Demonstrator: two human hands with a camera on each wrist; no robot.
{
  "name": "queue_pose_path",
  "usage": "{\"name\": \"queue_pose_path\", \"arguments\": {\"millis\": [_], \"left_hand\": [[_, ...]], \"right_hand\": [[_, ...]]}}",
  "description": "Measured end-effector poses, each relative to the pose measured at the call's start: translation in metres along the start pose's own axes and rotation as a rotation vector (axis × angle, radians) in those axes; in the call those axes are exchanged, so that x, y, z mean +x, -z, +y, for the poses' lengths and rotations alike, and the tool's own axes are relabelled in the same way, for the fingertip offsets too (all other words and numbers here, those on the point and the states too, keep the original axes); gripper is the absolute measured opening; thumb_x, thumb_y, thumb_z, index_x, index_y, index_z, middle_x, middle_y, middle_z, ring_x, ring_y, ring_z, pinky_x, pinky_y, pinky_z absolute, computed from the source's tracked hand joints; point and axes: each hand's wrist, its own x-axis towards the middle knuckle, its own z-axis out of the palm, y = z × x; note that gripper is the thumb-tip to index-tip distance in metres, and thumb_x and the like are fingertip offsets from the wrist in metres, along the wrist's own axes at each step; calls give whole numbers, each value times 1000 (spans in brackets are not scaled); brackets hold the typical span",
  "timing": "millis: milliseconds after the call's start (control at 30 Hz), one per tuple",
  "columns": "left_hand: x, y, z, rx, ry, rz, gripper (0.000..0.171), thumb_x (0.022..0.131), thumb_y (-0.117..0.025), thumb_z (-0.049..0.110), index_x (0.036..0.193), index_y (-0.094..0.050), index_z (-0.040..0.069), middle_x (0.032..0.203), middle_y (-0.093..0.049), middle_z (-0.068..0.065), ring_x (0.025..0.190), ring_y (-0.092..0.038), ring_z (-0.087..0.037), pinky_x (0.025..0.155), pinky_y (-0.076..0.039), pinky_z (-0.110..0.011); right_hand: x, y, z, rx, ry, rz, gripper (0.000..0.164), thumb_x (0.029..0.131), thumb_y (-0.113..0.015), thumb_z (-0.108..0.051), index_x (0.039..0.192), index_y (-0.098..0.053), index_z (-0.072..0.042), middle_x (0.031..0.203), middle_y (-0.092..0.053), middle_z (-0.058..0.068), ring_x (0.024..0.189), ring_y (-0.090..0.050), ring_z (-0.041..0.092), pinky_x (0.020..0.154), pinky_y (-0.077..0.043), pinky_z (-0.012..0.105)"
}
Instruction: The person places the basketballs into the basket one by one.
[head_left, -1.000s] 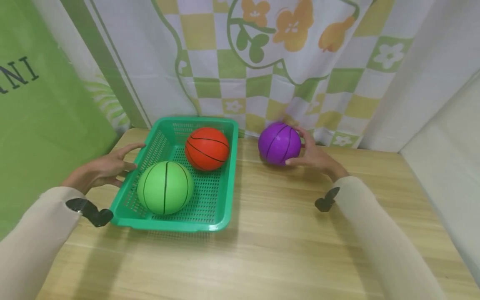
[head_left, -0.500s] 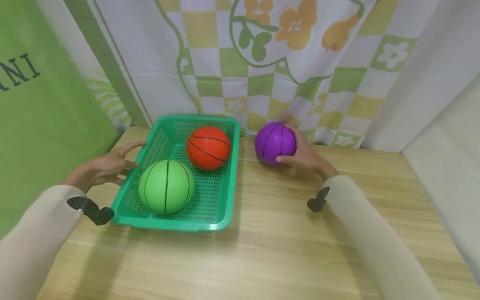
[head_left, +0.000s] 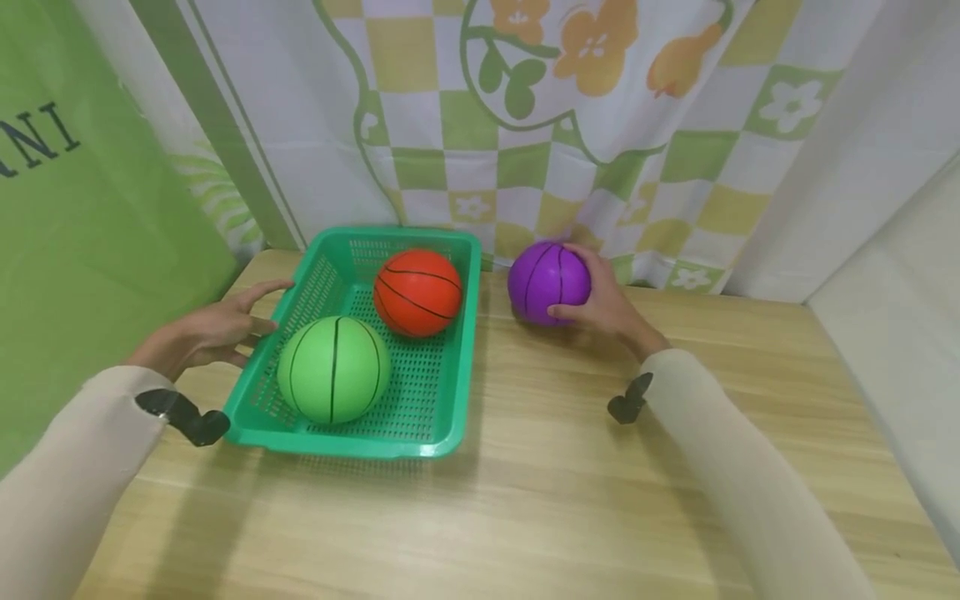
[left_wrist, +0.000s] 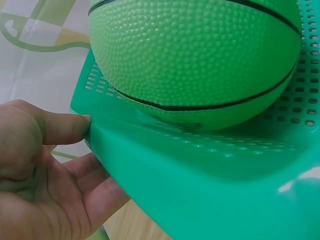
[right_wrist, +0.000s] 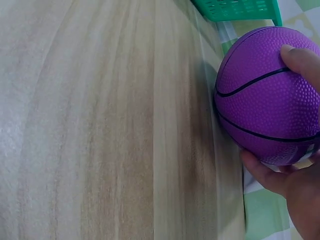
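My right hand (head_left: 611, 304) grips a small purple basketball (head_left: 547, 283), fingers spread round its right side and thumb on its near face. In the right wrist view the purple basketball (right_wrist: 265, 95) sits at the table's back edge by the curtain. At the left side of a green plastic basket (head_left: 457, 400), my left hand (head_left: 213, 333) holds the rim. The left wrist view shows the thumb (left_wrist: 67, 128) on the rim and fingers (left_wrist: 105, 200) under it. Inside the basket lie a light green basketball (head_left: 333, 371) and a red basketball (head_left: 417, 293).
Everything stands on a wood-grain table (head_left: 555, 467). Behind it hangs a checked, flowered curtain (head_left: 517, 167). A green cloth (head_left: 97, 250) with dark letters is at the left, and a pale wall (head_left: 900, 292) rises at the right.
My right hand has closed more fully round the purple basketball and shifted it slightly left, nearer the basket. The left hand and the balls in the basket stay put; the view tilts slightly.
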Motion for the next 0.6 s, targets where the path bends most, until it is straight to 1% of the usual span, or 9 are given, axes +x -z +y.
{"name": "queue_pose_path", "arguments": {"millis": [67, 200, 333, 467, 600], "left_hand": [[0, -1, 1, 4, -1, -1, 77, 106, -38, 4, 161, 10, 29, 153, -9, -41, 129, -39, -57, 85, -55, -55], [0, -1, 1, 9, 4, -6, 77, 106, -40, 5, 161, 10, 28, 150, -19, -41, 122, -49, -50, 85, -55, -55], [0, 1, 2, 14, -3, -13, 77, 106, -40, 5, 161, 10, 27, 148, -22, -42, 116, -56, -43, 84, -55, -55], [1, 2, 3, 6, -10, -19, 77, 106, -38, 3, 161, 11, 26, 148, -19, -43, 117, -55, -45, 85, -55, -55], [1, 1, 3, -2, -1, -21, 78, 106, -36, 1, 160, 13, 28, 150, -12, -44, 123, -49, -51, 85, -55, -55]], "right_hand": [[-2, 1, -1, -12, -5, 3, 101, 70, -88, -17, 154, -32, -14, 148, -28, 26, 129, -39, 48, 98, -42, 66], [-3, 5, -1, -24, -14, -1, 101, 71, -89, -16, 155, -32, -15, 147, -28, 26, 128, -40, 48, 98, -42, 66], [-5, 10, -2, -6, 1, -10, 101, 72, -88, -11, 155, -31, -12, 147, -28, 29, 128, -39, 51, 97, -42, 68], [-8, 16, -4, 23, 21, -17, 100, 70, -87, -6, 154, -32, -8, 149, -27, 30, 129, -37, 54, 97, -40, 70], [-13, 23, -11, -5, 26, -51, 100, 71, -87, -8, 155, -31, -9, 151, -28, 28, 130, -38, 52, 98, -41, 69]]}}
